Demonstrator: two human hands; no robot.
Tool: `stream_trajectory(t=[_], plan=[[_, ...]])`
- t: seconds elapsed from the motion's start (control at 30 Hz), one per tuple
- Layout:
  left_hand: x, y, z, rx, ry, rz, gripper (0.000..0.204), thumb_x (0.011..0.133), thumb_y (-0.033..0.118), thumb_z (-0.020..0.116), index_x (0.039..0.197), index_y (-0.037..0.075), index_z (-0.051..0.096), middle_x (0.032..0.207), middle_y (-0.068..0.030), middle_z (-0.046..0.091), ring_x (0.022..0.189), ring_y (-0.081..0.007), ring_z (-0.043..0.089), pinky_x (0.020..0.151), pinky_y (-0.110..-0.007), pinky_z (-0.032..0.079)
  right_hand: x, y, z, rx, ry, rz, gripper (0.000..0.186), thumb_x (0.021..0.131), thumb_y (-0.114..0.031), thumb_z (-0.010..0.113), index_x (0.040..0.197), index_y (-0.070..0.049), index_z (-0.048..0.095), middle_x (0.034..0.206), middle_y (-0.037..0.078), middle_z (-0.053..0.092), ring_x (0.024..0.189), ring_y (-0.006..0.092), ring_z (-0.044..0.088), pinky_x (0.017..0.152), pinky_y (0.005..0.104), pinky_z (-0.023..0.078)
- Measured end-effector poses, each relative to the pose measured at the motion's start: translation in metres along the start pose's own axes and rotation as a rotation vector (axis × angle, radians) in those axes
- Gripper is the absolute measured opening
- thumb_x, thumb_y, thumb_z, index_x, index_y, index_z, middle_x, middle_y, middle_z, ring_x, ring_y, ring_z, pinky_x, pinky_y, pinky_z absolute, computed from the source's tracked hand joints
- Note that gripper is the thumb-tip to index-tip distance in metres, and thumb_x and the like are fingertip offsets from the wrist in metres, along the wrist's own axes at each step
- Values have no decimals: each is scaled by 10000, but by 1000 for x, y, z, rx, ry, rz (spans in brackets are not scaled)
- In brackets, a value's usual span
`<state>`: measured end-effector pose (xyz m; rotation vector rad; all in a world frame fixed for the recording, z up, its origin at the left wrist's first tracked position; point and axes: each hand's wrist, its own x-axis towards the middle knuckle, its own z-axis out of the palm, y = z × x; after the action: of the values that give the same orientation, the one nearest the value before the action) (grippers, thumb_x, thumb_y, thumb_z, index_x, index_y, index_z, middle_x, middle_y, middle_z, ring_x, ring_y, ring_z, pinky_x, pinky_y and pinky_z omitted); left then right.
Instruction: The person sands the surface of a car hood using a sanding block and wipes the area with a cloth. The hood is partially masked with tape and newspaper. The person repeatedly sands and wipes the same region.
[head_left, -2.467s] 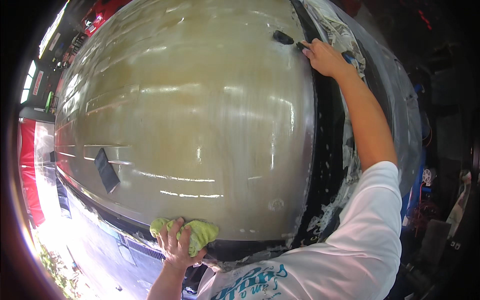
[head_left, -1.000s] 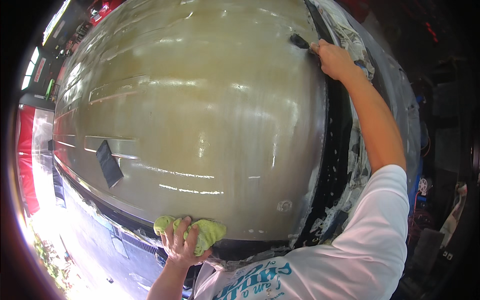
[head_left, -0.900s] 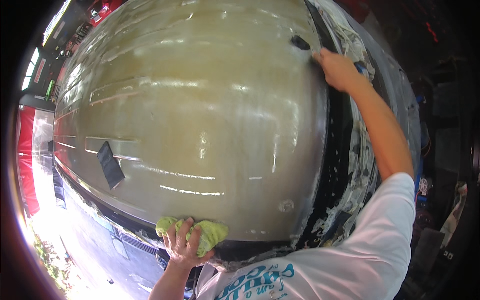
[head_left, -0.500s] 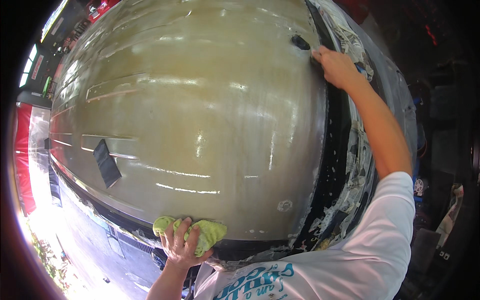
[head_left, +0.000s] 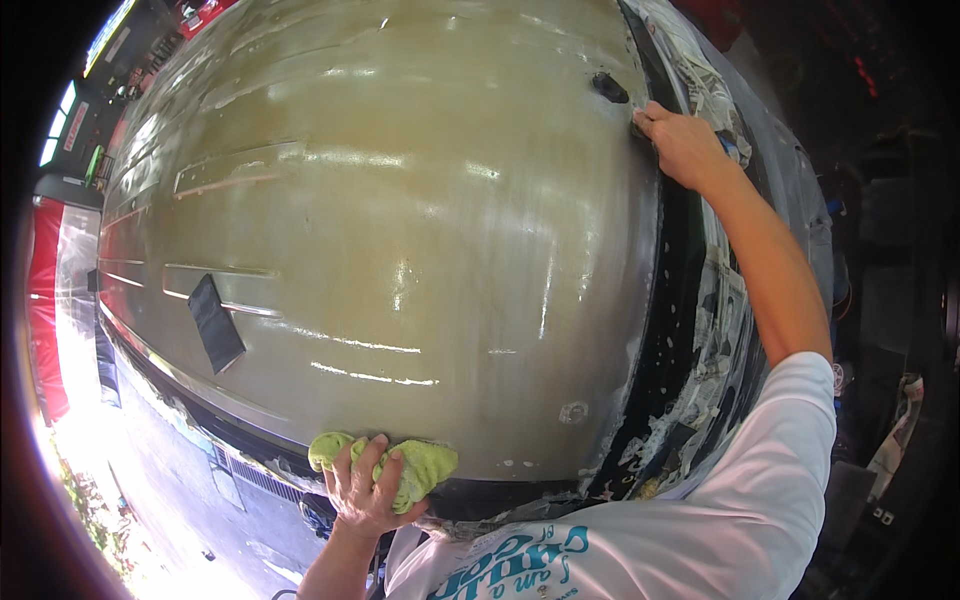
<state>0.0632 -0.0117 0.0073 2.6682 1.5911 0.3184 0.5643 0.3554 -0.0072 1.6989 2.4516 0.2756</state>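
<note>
A large, wet-looking, olive-beige car roof panel point(head_left: 450, 240) fills the middle. At its near edge my left hand point(head_left: 365, 493) is closed over a bunched yellow-green cloth point(head_left: 428, 468), pressing it against the panel. My right arm stretches to the far right edge, where my right hand point(head_left: 685, 148) has its fingers pinched together at the roof's rim. Something small may be in that pinch, but the fingers hide it. Just left of those fingertips is a black oval fitting point(head_left: 609, 88) on the roof. A dark rectangular sheet point(head_left: 215, 325) lies at the left by the raised ribs.
Black trim point(head_left: 668, 290) borders the roof on the right, with masking newspaper point(head_left: 715, 340) and plastic film beyond it. Bright paved ground point(head_left: 190, 490) shows at the lower left. A red and white hanging sheet point(head_left: 47, 310) stands at the far left.
My right hand has shifted slightly nearer along the right edge, its fingers still pinched. The left hand stays on the cloth, almost unmoved. The whole view has tilted a little.
</note>
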Motion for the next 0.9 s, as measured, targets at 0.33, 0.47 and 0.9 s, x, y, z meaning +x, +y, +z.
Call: stream_trajectory(t=[0.33,0.47,0.9], plan=[[3,-1,4,-5,45,-1,690,795,609,717,1289,134,637,1284,-147,658,1119,-431,590,892,-599,479,17,12,6,-33,60,42,342,805,72,680,1139,-3,660,1142,157,724,1008,374,741,825,487,613],[2,-3,7,-14,50,8,688,807,619,702,1295,138,636,1283,-142,661,1113,-433,592,892,-602,478,18,14,11,-14,119,0,349,818,57,673,1160,-9,655,1175,155,710,987,386,742,817,491,611],[-1,1,3,6,60,-18,671,847,680,654,1266,156,661,1261,-120,684,1095,-412,615,879,-575,487,-5,-10,2,53,20,23,398,802,62,698,1189,-14,647,1192,170,704,1048,398,726,851,512,604]])
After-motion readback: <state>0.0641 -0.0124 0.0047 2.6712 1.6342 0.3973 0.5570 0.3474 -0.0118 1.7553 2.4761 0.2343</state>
